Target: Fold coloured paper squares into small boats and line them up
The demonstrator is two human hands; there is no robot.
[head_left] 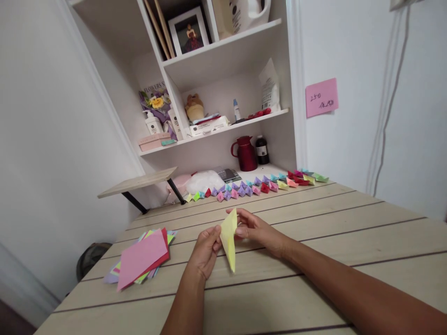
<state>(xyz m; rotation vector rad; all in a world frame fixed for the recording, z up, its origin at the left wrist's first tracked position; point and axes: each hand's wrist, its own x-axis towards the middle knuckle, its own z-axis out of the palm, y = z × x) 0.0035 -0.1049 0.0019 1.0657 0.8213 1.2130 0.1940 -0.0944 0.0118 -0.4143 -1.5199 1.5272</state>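
A folded piece of yellow paper is held up over the table, its long point hanging downward. My left hand pinches its left edge between thumb and fingers. On the other side, my right hand grips the upper right edge, thumb in front and fingers partly behind the paper. To the left lies a loose stack of coloured paper sheets, a pink one on top. Rows of small folded paper boats in many colours line the table's far edge.
The slatted wooden table spreads under both hands. A small raised wooden stand is at the back left. Behind the boats, a red jug and a dark bottle stand below the white shelves. A pink note hangs on the wall.
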